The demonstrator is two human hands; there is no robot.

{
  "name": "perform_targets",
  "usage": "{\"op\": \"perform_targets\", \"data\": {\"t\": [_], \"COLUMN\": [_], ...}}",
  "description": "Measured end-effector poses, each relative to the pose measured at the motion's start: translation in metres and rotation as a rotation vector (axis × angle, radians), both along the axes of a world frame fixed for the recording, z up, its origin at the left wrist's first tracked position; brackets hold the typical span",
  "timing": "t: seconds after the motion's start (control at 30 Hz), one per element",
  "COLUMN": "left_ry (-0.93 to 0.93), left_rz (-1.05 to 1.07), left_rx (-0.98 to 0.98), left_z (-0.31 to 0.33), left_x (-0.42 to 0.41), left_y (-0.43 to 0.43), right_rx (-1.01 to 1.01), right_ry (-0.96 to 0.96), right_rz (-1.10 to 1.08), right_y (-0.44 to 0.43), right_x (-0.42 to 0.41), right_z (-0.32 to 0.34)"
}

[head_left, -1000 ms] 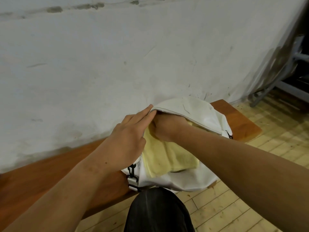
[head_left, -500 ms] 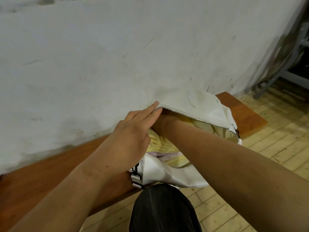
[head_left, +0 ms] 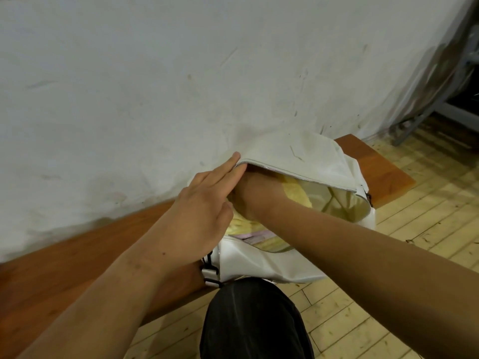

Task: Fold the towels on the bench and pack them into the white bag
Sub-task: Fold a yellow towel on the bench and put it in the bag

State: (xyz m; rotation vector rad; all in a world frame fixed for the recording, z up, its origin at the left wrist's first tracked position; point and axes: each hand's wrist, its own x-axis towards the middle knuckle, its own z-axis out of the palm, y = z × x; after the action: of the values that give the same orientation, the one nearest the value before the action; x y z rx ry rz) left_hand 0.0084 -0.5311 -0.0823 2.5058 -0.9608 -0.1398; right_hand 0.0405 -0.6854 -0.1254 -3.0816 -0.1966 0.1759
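Towel, yellow (head_left: 295, 195), lies inside the white bag (head_left: 298, 156), mostly under the raised upper flap. A pale pink edge (head_left: 252, 235) shows beneath it at the near lip of the opening. The bag lies on its side at the right end of the bench (head_left: 64, 268), close to the wall (head_left: 155, 86), with its mouth gaping toward the near right.

Left hand (head_left: 202, 211): fingers straight and together, tips at the left end of the zip edge (head_left: 298, 174), propping the flap up. Right hand (head_left: 256, 195): sunk into the opening on top of the towel. Its fingers are hidden by the flap and the left hand, so whether they grip the cloth or press it flat cannot be told.

The step is judged to be seating the towel in the bag. Done well, the flap is held high enough for the cloth to clear the zip teeth. The towel is pressed flat toward the bag's far inner side so that the folds do not bunch. The inserted hand then comes out with fingers straight, so it does not drag the cloth out with it.

Surround: dark-clad knee (head_left: 254, 320) at the near edge, pale floorboards (head_left: 427, 224), grey metal frame (head_left: 425, 110) at far right.
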Motion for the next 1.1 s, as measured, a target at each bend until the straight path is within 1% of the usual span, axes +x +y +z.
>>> {"op": "perform_targets", "data": {"t": [0.03, 0.07, 0.1, 0.17, 0.27, 0.4, 0.5, 0.57, 0.63, 0.67, 0.7, 0.8, 0.93, 1.03, 1.1], "left_ry": [-0.001, -0.004, -0.005, -0.012, -0.051, -0.082, -0.047, -0.021, 0.003, 0.014, 0.022, 0.029, 0.040, 0.049, 0.053], "left_rz": [0.001, 0.002, 0.003, 0.005, -0.004, -0.020, 0.001, 0.003, 0.004, 0.006, 0.006, 0.001, -0.003, -0.008, -0.005], "left_rx": [-0.013, -0.022, -0.026, -0.026, -0.019, -0.015, -0.007, 0.004, -0.008, -0.022, -0.038, -0.066, -0.082, -0.076, -0.074], "left_z": [0.000, 0.000, 0.000, 0.001, 0.004, 0.005, 0.002, 0.000, 0.000, 0.000, 0.001, 0.001, 0.000, -0.002, -0.006], "left_x": [0.000, -0.001, -0.002, -0.004, -0.011, -0.014, -0.013, -0.012, -0.010, -0.009, -0.008, -0.008, -0.010, -0.009, -0.009], "left_y": [0.000, -0.001, -0.003, -0.008, -0.014, -0.014, -0.009, -0.004, -0.001, 0.000, -0.001, -0.005, -0.003, 0.005, 0.008], "right_rx": [0.060, 0.111, 0.111, 0.040, -0.061, -0.031, -0.083, -0.037, 0.116, 0.158, 0.151, 0.006, -0.014, 0.099, 0.162], "right_ry": [-0.074, -0.107, -0.052, 0.031, 0.027, 0.010, 0.057, 0.074, 0.026, -0.006, -0.011, 0.066, 0.050, -0.035, -0.064], "right_rz": [-0.016, -0.022, -0.020, -0.008, 0.003, -0.022, -0.015, 0.023, 0.061, 0.081, 0.090, 0.063, 0.070, 0.085, -0.016], "right_y": [0.001, 0.001, 0.001, -0.001, -0.002, 0.006, 0.005, 0.001, -0.002, -0.002, -0.001, 0.004, 0.007, -0.004, -0.023], "right_x": [-0.007, -0.013, -0.014, -0.010, 0.000, 0.006, 0.005, 0.000, -0.005, -0.007, -0.009, -0.011, -0.007, -0.006, 0.001], "right_z": [-0.004, -0.007, -0.012, -0.021, -0.032, -0.045, -0.039, -0.029, -0.021, -0.019, -0.020, -0.035, -0.038, -0.021, -0.028]}}
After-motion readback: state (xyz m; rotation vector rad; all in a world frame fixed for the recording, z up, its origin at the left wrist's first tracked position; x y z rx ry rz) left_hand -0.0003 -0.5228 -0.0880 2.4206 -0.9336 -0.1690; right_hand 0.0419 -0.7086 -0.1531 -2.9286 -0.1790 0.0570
